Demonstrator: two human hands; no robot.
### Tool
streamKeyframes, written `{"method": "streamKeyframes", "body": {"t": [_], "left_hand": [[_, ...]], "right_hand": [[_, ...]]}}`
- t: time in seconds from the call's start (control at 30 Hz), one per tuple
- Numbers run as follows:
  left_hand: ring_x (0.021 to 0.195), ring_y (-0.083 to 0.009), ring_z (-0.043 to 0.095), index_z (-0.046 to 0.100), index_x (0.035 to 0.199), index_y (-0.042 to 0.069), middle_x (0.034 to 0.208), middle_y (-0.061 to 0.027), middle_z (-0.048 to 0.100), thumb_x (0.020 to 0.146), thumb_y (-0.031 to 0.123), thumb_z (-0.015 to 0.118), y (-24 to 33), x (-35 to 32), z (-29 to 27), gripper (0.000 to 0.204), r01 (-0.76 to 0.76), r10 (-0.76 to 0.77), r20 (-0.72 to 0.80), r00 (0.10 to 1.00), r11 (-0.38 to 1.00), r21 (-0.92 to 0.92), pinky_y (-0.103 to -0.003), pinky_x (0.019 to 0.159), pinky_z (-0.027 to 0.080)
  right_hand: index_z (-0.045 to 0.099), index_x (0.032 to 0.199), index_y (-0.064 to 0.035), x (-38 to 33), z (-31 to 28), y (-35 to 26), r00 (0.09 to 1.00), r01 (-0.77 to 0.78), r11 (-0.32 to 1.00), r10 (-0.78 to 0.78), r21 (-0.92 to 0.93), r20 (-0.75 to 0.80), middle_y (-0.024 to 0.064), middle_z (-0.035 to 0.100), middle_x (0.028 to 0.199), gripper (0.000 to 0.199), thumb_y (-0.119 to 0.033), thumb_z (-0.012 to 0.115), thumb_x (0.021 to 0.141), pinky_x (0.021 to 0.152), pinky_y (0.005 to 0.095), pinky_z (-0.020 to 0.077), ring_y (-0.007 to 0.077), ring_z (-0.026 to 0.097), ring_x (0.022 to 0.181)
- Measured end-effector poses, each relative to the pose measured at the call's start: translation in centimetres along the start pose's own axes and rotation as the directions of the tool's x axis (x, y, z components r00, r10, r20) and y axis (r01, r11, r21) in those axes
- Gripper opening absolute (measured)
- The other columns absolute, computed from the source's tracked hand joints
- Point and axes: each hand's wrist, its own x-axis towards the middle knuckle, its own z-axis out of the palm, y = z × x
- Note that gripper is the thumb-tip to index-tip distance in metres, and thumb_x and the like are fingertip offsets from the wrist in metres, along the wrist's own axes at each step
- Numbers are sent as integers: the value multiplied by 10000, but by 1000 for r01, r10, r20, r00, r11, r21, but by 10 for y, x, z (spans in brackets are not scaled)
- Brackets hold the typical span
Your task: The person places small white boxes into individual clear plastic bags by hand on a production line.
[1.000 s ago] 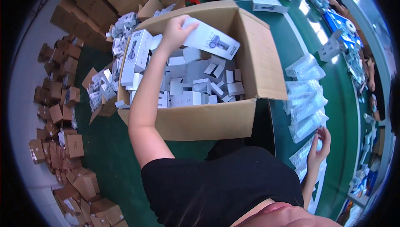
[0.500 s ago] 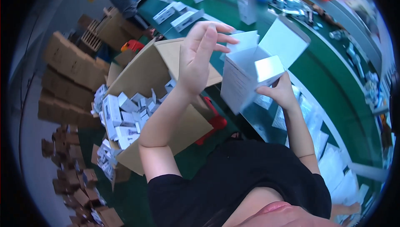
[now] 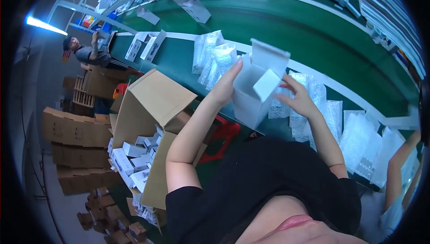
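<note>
A white carton box [image 3: 251,107] with its top flaps raised is held in front of my chest, over the near edge of the green bench. My left hand [image 3: 227,82] grips its left wall, the thumb near the upper rim and the other fingers hidden behind the box. On the opposite side, my right hand [image 3: 299,97] has its bent fingers against the wall beside a folded-out side flap [image 3: 266,85]. The larger lid flap [image 3: 270,56] stands up at the far side. What lies deep inside the box cannot be seen.
Bubble-wrap packets [image 3: 215,58] line the bench edge, with more bubble wrap [image 3: 358,138] to the right. A big brown carton [image 3: 163,94] of small white boxes stands left. White boxes [image 3: 192,7] sit on the green belt [image 3: 251,15]. Another person's arm [image 3: 398,168] shows at right.
My left hand, raised with fingers apart before, has come down onto the box's left wall. My right hand has shifted along the right side. The view has swung, showing more bubble wrap.
</note>
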Motion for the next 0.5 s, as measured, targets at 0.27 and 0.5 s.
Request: {"method": "streamKeyframes", "body": {"t": [0.27, 0.5], "left_hand": [[783, -289, 521, 492, 1095, -46, 869, -204, 557, 840, 445, 382, 23, 9, 42, 564, -356, 252, 375, 892, -118, 927, -396, 781, 348], [712, -302, 508, 502, 1062, -73, 803, -210, 561, 828, 490, 372, 38, 10, 63, 623, -520, 257, 576, 776, -254, 815, -387, 713, 344]], "right_hand": [[549, 1011, -11, -9, 37, -12, 950, -8, 626, 247, 780, -189, 122, 555, 916, 257, -30, 423, 788, 782, 271, 409, 187, 517, 841], [565, 880, 1, -11, 47, 16, 869, 168, 914, -314, -370, -383, 99, 556, 827, 159, -20, 456, 765, 695, 271, 398, 161, 502, 765]]}}
